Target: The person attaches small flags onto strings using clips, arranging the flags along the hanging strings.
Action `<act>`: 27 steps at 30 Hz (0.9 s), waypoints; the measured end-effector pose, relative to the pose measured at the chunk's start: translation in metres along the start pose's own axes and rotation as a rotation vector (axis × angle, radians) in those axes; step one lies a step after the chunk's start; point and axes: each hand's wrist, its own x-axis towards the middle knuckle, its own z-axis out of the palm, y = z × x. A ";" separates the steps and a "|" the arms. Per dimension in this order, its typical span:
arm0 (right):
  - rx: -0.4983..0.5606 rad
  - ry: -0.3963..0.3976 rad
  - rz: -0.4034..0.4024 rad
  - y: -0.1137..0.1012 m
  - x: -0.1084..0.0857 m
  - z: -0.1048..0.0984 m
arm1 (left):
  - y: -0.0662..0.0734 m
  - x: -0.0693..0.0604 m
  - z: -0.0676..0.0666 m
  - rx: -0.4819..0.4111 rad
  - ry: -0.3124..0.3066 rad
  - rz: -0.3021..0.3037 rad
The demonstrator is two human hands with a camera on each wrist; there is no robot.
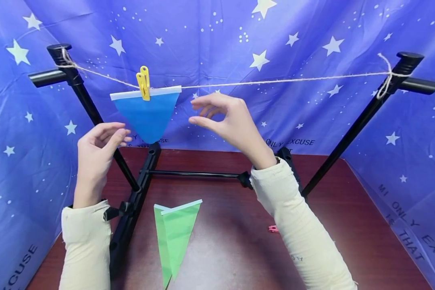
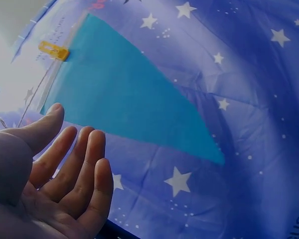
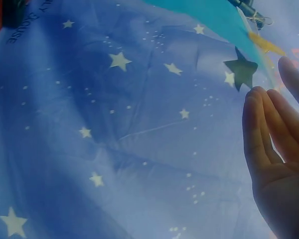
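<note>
A blue triangular flag (image 1: 148, 114) with a white top edge hangs on a string (image 1: 275, 81), held by one yellow clothespin (image 1: 144, 83). My left hand (image 1: 97, 155) is just below and left of the flag, fingers loosely bent and holding nothing. To the flag's right, my right hand (image 1: 228, 119) is raised below the string, thumb and fingers apart with nothing between them. The left wrist view shows the flag (image 2: 124, 89) beyond the left hand (image 2: 70, 179), not touching it. In the right wrist view the right hand (image 3: 281, 134) is near the clothespin (image 3: 266, 44).
Green folded paper (image 1: 177, 233) with white-edged tops lies on the dark red table (image 1: 232, 257). A pink clothespin (image 1: 273, 228) lies beside my right sleeve. Black posts (image 1: 351, 133) carry the string's ends, joined low by a crossbar (image 1: 199, 174). Starry blue cloth (image 1: 217, 44) surrounds the table.
</note>
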 end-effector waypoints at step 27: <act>0.009 -0.007 0.167 0.066 -0.071 0.002 | -0.047 -0.034 -0.006 0.109 -0.050 -0.138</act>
